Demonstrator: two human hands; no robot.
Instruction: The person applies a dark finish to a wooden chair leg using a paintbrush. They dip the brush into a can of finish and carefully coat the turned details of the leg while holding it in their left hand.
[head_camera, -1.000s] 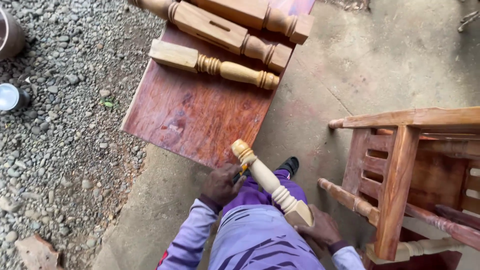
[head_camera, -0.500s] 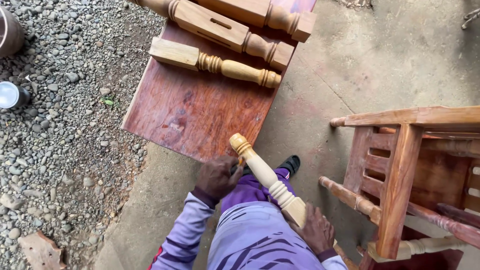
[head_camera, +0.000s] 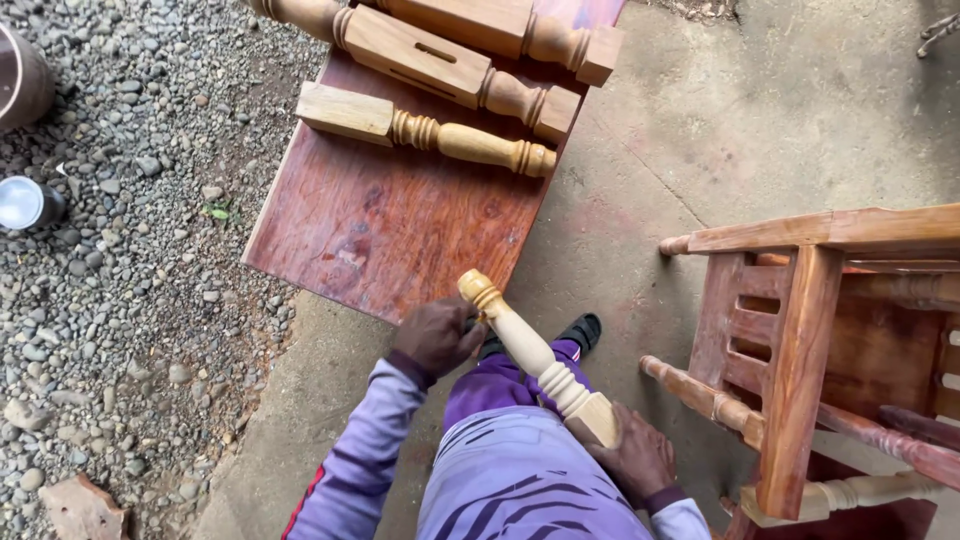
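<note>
My left hand (head_camera: 437, 337) is curled, knuckles up, at the upper part of the turned wooden leg (head_camera: 532, 355), just below its rounded knob; the fingers are bent in against the wood, and whether something small sits under them I cannot tell; my left forearm in its lilac sleeve (head_camera: 365, 450) runs down toward the lower edge of the view. My right hand (head_camera: 637, 458) is wrapped around the square block at the leg's lower end, fingers closed over the corner, thumb side toward my lap; the wrist bends inward with the cuff just showing.

The leg lies slanted across my thigh, knob end up and left, block end down and right, resting on my purple trousers (head_camera: 510, 470); it is pale, unfinished wood, with a ball at the tip, a ring under it, a smooth tapering shaft, then a stack of beads before the square end; the knob reaches just over the near edge of the reddish wooden board (head_camera: 390, 220).

On the far end of that board lie three more turned legs (head_camera: 440, 135); the nearest is pale like mine, the two beyond darker with slots cut in their square parts. To my right stands a reddish wooden furniture frame (head_camera: 800, 360) on the concrete floor (head_camera: 700, 130); to my left is gravel (head_camera: 120, 270); my black shoe (head_camera: 583, 329) shows past the leg.
</note>
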